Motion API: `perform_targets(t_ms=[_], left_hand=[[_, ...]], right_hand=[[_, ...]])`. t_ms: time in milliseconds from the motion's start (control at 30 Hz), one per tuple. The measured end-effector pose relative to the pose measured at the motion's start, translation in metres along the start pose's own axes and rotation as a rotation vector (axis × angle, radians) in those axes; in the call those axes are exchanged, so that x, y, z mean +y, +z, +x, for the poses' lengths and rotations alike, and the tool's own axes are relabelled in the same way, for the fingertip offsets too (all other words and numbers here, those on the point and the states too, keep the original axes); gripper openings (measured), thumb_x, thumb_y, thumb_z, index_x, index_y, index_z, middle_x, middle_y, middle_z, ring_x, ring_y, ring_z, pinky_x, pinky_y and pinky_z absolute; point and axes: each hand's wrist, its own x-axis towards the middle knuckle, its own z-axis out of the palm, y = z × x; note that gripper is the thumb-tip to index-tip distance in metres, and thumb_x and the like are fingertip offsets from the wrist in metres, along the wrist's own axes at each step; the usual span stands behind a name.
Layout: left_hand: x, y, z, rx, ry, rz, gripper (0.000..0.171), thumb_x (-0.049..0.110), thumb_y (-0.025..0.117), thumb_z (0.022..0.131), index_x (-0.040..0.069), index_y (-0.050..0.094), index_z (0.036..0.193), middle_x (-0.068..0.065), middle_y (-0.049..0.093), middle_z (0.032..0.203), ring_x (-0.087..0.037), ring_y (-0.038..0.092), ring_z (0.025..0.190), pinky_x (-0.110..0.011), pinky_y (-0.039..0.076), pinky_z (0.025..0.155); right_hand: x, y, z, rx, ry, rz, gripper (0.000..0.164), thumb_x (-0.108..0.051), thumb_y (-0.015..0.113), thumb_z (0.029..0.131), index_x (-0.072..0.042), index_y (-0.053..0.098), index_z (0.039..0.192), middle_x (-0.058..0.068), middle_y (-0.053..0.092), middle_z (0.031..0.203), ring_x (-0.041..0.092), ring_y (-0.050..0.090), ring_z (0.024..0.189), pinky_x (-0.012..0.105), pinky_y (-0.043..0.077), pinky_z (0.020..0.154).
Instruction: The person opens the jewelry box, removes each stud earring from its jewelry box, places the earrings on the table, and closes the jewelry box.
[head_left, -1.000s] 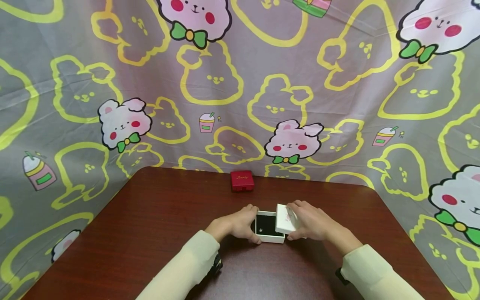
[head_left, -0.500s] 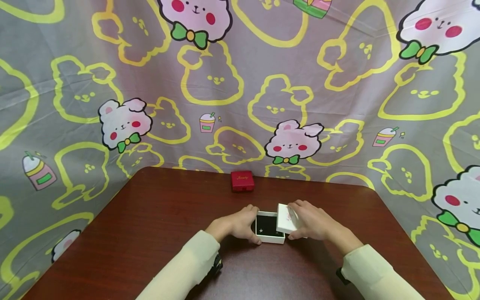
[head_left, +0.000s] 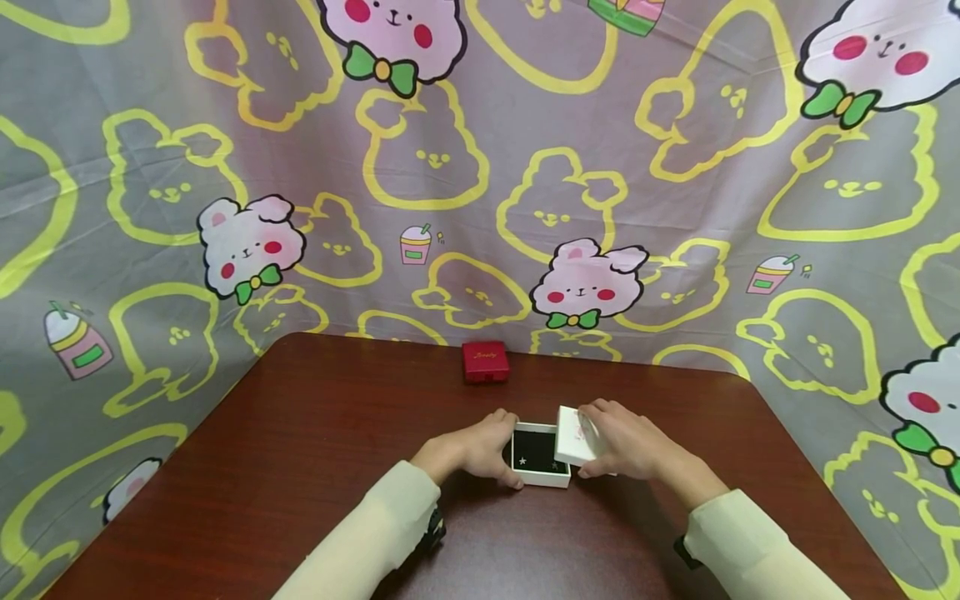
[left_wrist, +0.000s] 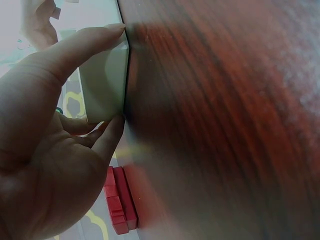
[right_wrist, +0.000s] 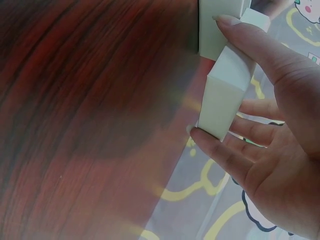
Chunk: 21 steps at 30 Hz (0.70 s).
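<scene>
A small white jewelry box base (head_left: 542, 479) stands on the table, its black lining (head_left: 536, 446) facing up. Two tiny star-shaped pieces, probably earrings, show on the lining, the brighter star (head_left: 522, 461) at the left. My left hand (head_left: 483, 450) grips the base by its left end; in the left wrist view its thumb and fingers span the white end wall (left_wrist: 104, 82). The white box lid (head_left: 573, 437), with a faint pink print, is held tilted in my right hand (head_left: 626, 442), over the base's right part. In the right wrist view thumb and fingers clasp the lid (right_wrist: 220, 105) at opposite sides.
A closed red box (head_left: 485, 362) with gold lettering sits near the table's back edge, behind the white box. The dark wooden table (head_left: 315, 433) reaches up to a grey cartoon-print curtain (head_left: 465, 183) at the back and sides.
The lid in my right hand has shifted slightly to the right, and more of the black lining with its second star shows. The left hand and base stay almost still.
</scene>
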Motion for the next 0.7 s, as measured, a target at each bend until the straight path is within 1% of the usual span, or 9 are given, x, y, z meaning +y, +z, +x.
perform_targets(t_ms=[433, 700], left_hand=[[-0.0006, 0.0017, 0.001, 0.002, 0.007, 0.019, 0.087, 0.041, 0.09, 0.075, -0.003, 0.047, 0.136, -0.008, 0.052, 0.118, -0.023, 0.052, 0.116, -0.031, 0.044, 0.104], [-0.0002, 0.0013, 0.001, 0.003, 0.008, 0.018, 0.084, 0.04, 0.09, 0.074, -0.002, 0.048, 0.133, -0.007, 0.051, 0.116, -0.023, 0.052, 0.114, -0.031, 0.044, 0.103]], right_hand=[[0.0046, 0.0016, 0.0002, 0.014, 0.004, 0.002, 0.087, -0.044, 0.094, 0.066, -0.005, 0.058, 0.135, 0.009, 0.061, 0.123, 0.023, 0.055, 0.102, 0.043, 0.048, 0.069], [0.0065, 0.002, -0.0002, 0.028, 0.001, -0.005, 0.087, -0.045, 0.094, 0.066, -0.005, 0.058, 0.134, 0.008, 0.061, 0.121, 0.022, 0.055, 0.1, 0.042, 0.048, 0.068]])
